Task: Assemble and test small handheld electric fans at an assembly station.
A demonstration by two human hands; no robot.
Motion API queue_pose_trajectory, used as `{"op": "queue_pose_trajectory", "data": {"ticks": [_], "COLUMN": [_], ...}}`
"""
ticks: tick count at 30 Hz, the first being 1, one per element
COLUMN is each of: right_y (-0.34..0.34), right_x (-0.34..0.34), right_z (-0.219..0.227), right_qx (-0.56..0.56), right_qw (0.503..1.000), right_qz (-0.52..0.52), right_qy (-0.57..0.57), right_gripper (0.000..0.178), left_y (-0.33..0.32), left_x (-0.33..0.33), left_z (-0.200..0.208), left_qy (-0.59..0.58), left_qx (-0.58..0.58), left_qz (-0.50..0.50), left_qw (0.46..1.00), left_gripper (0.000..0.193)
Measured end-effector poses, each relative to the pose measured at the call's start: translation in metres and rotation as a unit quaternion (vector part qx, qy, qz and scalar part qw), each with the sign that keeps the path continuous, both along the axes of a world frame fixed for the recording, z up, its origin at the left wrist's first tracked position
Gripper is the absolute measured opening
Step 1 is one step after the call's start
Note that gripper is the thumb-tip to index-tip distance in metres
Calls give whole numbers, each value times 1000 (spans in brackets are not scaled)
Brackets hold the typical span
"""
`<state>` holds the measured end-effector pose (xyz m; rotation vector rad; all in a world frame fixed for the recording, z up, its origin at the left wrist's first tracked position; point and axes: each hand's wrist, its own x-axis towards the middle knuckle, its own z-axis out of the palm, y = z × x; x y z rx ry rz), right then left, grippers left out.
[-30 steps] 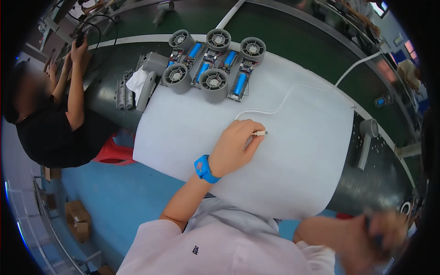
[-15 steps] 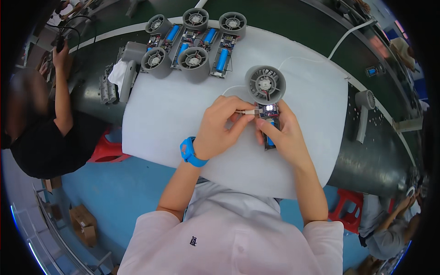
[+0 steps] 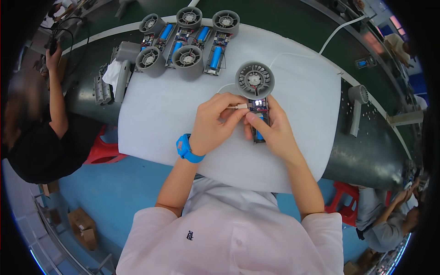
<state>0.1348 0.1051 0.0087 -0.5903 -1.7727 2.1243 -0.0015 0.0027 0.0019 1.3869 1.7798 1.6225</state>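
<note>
"Since both hands are occupied, where does the fan unit [image 3: 255, 80] sit?"

"Over the white sheet [image 3: 302, 105] on the table, between its far and near edges, slightly right of centre; contact with the sheet cannot be confirmed. The right hand [image 3: 274, 130] grips the body below the fan; the left hand [image 3: 213, 121] pinches a white plug [image 3: 241, 106] at the left edge of the circuit board [image 3: 263, 108]. Full seating is unverified."

"Expected handling?"

"Judged light, stiff and rather smooth. The bare board and wiring appear fragile; the hold belongs on the body's side walls, clear of components. The plug calls for a grip on its housing, not the cable [image 3: 223, 86]."

"Markings?"

"A lit display [image 3: 258, 103] on the board, and a small dark emblem [image 3: 189, 235] on the shirt [image 3: 215, 229]. No brand is identifiable on the unit."
</note>
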Motion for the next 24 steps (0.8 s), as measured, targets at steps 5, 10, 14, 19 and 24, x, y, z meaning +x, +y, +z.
{"op": "queue_pose_trajectory", "data": {"ticks": [5,10,14,19,24], "right_y": [1,5,8,24,68], "right_x": [4,10,15,-13,-82], "right_z": [2,4,12,30,59], "right_qx": [-125,-106,-113,-40,38], "right_qw": [990,984,979,993,994], "right_qz": [-15,-74,-81,-57,-8], "right_qy": [58,120,146,95,105], "right_gripper": [37,47,58,55,43], "left_y": [-2,2,1,-2,-5], "left_x": [-2,-5,-9,-9,-6], "left_z": [2,-7,-7,-15,-15], "left_qy": [11,106,127,127,112], "left_qx": [15,61,52,48,49], "left_qz": [-1,-27,-43,-72,-93], "left_qw": [1000,992,990,988,988], "left_gripper": [18,23,25,22,21]}}
